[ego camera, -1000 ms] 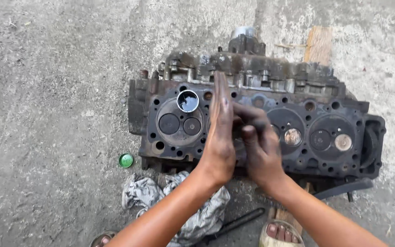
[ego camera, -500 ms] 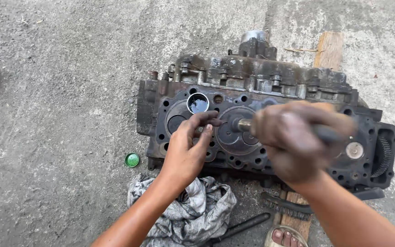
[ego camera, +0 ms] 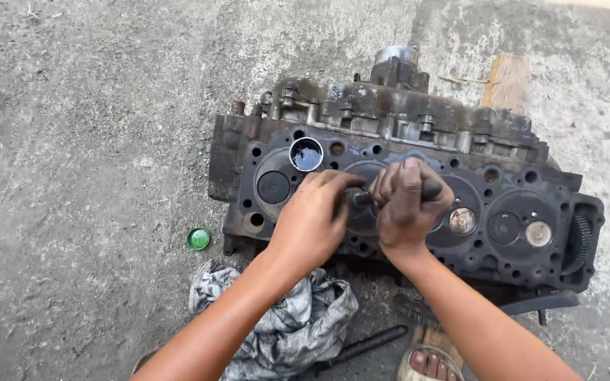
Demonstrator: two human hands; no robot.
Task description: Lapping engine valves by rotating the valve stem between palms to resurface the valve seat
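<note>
Your dark tool handle (ego camera: 428, 189) lies over the middle of the cylinder head (ego camera: 418, 204) on the concrete floor (ego camera: 93, 141); it looks stiff and probably greasy, so hold it mid-shaft. Your right hand (ego camera: 409, 201) is wrapped shut around it, knuckles up. Your left hand (ego camera: 312, 222) pinches its near end.

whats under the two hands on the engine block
A dark rod pokes out of the right hand by the left hand. The engine block surface beneath is covered.

Outdoor repair yard: greasy cylinder head (ego camera: 418, 183) on bare concrete ground (ego camera: 86, 141), oily rag (ego camera: 284, 317).
</note>
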